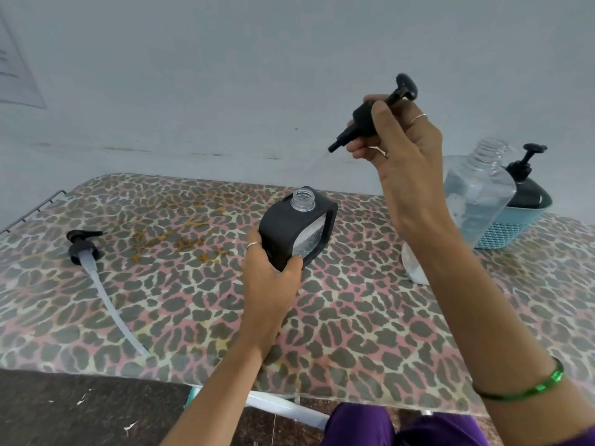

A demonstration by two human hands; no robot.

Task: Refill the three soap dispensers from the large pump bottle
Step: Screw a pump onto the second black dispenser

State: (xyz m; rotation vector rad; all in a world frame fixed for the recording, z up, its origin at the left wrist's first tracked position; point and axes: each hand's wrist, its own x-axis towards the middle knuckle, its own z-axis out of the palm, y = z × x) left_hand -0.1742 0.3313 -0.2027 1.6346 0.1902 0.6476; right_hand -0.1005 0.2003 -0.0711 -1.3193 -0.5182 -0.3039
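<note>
On the leopard-print table [193,300], left hand [270,281] grips an uncapped black dispenser [296,230], tilted. Right hand [399,140], raised, pinches its pump [367,119]. Large bottle [476,197] stands open at right beside a basket [508,230]; its pump head [82,247] lies left.

Uncapped black dispenser [297,228] tilted on table; large clear bottle [476,194] open, upright.
</note>
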